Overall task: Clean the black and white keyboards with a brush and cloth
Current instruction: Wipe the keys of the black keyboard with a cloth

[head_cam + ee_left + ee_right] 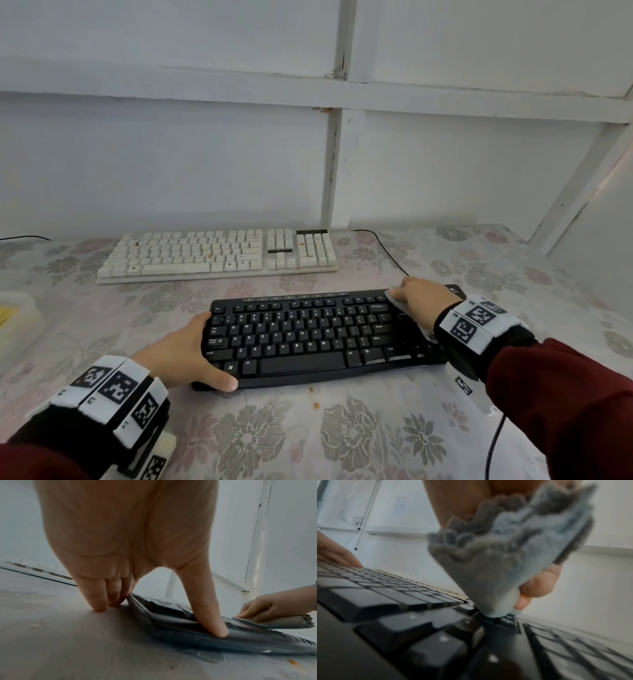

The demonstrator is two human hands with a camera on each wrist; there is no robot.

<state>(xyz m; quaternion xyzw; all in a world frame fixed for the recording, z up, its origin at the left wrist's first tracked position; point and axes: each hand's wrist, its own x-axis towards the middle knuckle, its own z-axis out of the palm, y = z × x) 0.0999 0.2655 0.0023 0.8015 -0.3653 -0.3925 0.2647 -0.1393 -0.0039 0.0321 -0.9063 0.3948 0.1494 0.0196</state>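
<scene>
Black keyboard: lies flat on the flowered tablecloth, serving here as the landmark. Left hand: set at the keyboard's left end, forearm coming in from the near left; thumb extended along the front edge near the corner, remaining fingers bent down at the left side with their tips on the cloth-covered table against the keyboard's edge, so the hand clasps that end between thumb and fingers. Right hand: placed over the keyboard's far right corner, wrist raised above the right-hand keys, forearm in a dark red sleeve arriving from the near right; fingers curled round a bunched grey cloth, whose lower tip presses on the keys at that corner. Both wrists carry black bands with white printed marker squares. White keyboard: lies beyond the black keyboard, shifted to its left, parallel to it and apart from it, with brownish spots on several keys. Black cable: runs from behind the white keyboard's right end toward the black keyboard's far right corner. Pale box-like object: sits well left of the black keyboard, at the picture's edge, contents unclear. Brush: not identifiable in any view.
</scene>
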